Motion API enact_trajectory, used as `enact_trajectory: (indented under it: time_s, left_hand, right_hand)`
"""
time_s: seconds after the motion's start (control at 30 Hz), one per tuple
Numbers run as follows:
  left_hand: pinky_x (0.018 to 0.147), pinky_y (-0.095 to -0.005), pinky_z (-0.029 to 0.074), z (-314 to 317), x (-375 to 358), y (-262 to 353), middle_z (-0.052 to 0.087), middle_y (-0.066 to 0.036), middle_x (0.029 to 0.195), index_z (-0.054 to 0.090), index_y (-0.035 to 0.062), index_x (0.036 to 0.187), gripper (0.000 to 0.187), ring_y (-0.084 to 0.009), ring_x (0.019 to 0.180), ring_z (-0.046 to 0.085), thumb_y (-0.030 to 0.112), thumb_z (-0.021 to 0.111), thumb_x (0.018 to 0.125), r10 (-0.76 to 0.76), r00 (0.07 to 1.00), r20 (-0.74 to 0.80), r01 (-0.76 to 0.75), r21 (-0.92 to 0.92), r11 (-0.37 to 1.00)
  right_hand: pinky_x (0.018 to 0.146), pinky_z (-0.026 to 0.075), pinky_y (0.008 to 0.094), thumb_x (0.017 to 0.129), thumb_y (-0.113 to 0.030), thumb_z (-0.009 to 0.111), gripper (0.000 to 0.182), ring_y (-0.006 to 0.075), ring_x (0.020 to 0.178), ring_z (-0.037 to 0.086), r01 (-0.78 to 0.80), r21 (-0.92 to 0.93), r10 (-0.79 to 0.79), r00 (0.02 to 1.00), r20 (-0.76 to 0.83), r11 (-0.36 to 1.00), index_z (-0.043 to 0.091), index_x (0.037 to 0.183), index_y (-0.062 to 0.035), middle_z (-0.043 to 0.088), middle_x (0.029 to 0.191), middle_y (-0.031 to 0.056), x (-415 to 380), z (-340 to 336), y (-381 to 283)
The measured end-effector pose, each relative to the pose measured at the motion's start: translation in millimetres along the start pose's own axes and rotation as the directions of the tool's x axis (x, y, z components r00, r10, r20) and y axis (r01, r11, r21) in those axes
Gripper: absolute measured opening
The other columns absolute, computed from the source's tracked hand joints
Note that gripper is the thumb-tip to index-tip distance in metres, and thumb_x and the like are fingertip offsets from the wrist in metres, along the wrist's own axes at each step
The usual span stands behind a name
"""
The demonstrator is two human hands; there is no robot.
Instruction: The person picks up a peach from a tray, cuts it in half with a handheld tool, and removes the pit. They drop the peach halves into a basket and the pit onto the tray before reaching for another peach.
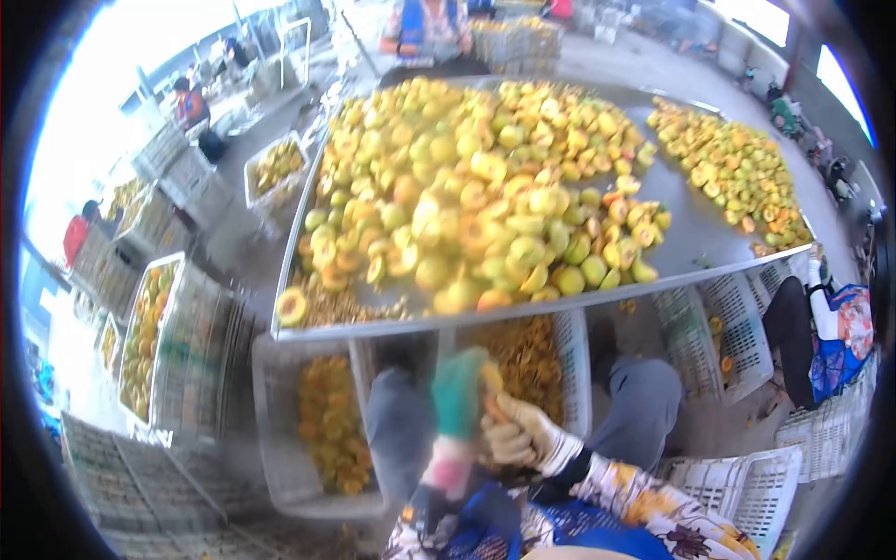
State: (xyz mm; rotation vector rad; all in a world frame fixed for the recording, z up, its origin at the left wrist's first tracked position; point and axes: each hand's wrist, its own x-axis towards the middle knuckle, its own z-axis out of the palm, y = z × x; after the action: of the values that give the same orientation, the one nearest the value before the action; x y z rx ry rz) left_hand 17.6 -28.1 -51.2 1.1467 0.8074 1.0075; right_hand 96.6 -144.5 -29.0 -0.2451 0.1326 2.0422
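My left hand (459, 387), in a green glove and blurred by motion, is closed at a yellow-orange fruit piece (491, 377) above the crates near my lap. Just to its right is my right hand (525, 433), in a pale glove, its fingers curled round something too hidden to name. Beyond both hands a metal table (420, 329) bears a large heap of whole and halved yellow-green fruits (523, 205). Orange fruit pieces fill a crate (574, 373) right behind my hands, and another crate (273, 429) to the left holds more.
A second fruit pile (737, 173) lies on the table's right part. Stacked crates (191, 345) stand at the left, and white crates (737, 322) at the right. One person (425, 33) is across the table; another (840, 327) sits at the far right.
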Motion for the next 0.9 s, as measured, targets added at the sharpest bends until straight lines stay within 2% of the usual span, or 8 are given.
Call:
enact_trajectory:
  time_s: [0.17, 0.33, 0.47, 0.5, 0.6, 0.7, 0.83, 0.9]
  left_hand:
    - [0.062, -0.0243, 0.049, -14, 7, 34, 0.068, -0.007, 0.086, 0.066, -0.0022, 0.096, 0.026, -0.0124, 0.071, 0.061, 0.022, 0.059, 0.091, 0.025, 0.906, 0.422, -0.04, 0.028, 0.999]
    - [0.066, -0.0261, 0.052, -11, 1, 55, 0.067, -0.01, 0.087, 0.065, -0.0047, 0.1, 0.033, -0.0151, 0.074, 0.063, 0.027, 0.057, 0.092, -0.201, 0.858, 0.473, 0.267, -0.077, 0.96]
    - [0.063, -0.0244, 0.05, -11, 5, 36, 0.067, -0.007, 0.082, 0.067, -0.0046, 0.096, 0.029, -0.0127, 0.072, 0.063, 0.023, 0.063, 0.09, 0.034, 0.937, 0.349, -0.119, 0.224, 0.967]
    - [0.062, -0.0237, 0.049, -15, 6, 27, 0.067, -0.007, 0.079, 0.067, -0.0044, 0.095, 0.026, -0.0122, 0.069, 0.062, 0.021, 0.064, 0.089, -0.022, 0.934, 0.357, -0.066, 0.232, 0.97]
    - [0.058, -0.0224, 0.047, -18, 8, 41, 0.066, -0.005, 0.075, 0.068, -0.0039, 0.094, 0.022, -0.0116, 0.063, 0.06, 0.018, 0.065, 0.088, -0.3, 0.869, 0.393, 0.223, 0.229, 0.947]
    - [0.059, -0.0232, 0.047, -22, 2, 28, 0.066, -0.005, 0.075, 0.069, -0.0026, 0.092, 0.02, -0.011, 0.066, 0.06, 0.017, 0.065, 0.087, -0.115, 0.84, 0.531, 0.058, 0.122, 0.991]
    - [0.061, -0.0246, 0.047, -12, -8, 50, 0.065, -0.003, 0.075, 0.07, -0.0003, 0.089, 0.021, -0.0098, 0.067, 0.059, 0.02, 0.065, 0.086, -0.379, 0.836, 0.397, 0.301, 0.245, 0.922]
    - [0.06, -0.0246, 0.047, -18, 2, 38, 0.064, -0.002, 0.075, 0.07, 0.0008, 0.089, 0.023, -0.0093, 0.066, 0.058, 0.023, 0.064, 0.087, -0.391, 0.758, 0.523, 0.174, 0.416, 0.893]
  right_hand:
    - [0.029, 0.018, 0.0191, 0.096, -0.053, 0.043, 0.045, 0.002, 0.036, 0.022, -0.033, 0.143, -0.005, 0.966, 0.258, 0.989, 0.053, 0.094, -0.009, 0.026, 0.054, -0.0092, 3, 13, 19]
    - [0.033, 0.019, 0.0197, 0.097, -0.055, 0.04, 0.045, 0.0028, 0.038, 0.025, 0.058, -0.359, -0.151, 0.96, -0.238, 0.932, 0.048, 0.091, -0.0107, 0.028, 0.055, -0.0085, -11, 46, 13]
    - [0.033, 0.02, 0.0195, 0.098, -0.053, 0.04, 0.043, 0.0032, 0.038, 0.024, 0.019, -0.698, -0.335, 0.886, -0.319, 0.716, 0.046, 0.089, -0.0111, 0.03, 0.056, -0.008, -14, 66, 11]
    - [0.033, 0.02, 0.0193, 0.098, -0.053, 0.04, 0.043, 0.0032, 0.039, 0.024, -0.026, -0.79, -0.399, 0.853, -0.337, 0.613, 0.046, 0.089, -0.0112, 0.031, 0.056, -0.0079, -16, 70, 12]
    - [0.03, 0.019, 0.0192, 0.099, -0.052, 0.037, 0.042, 0.0023, 0.036, 0.023, -0.12, -0.383, 0.036, 0.975, -0.22, 0.916, 0.047, 0.091, -0.0113, 0.029, 0.055, -0.008, -16, 35, -3]
    - [0.028, 0.02, 0.0192, 0.1, -0.051, 0.035, 0.042, 0.0019, 0.035, 0.024, -0.092, -0.123, 0.081, 0.993, -0.087, 0.988, 0.048, 0.091, -0.0111, 0.028, 0.054, -0.0083, -11, 9, 10]
    - [0.032, 0.016, 0.0194, 0.097, -0.051, 0.045, 0.042, 0.0005, 0.037, 0.022, -0.134, -0.6, -0.123, 0.921, -0.368, 0.789, 0.05, 0.092, -0.0095, 0.027, 0.054, -0.0102, -23, 51, 8]
    - [0.033, 0.016, 0.0193, 0.097, -0.051, 0.044, 0.043, 0.0006, 0.038, 0.022, -0.132, -0.471, -0.041, 0.94, -0.339, 0.872, 0.05, 0.091, -0.009, 0.027, 0.054, -0.0103, -26, 39, 10]
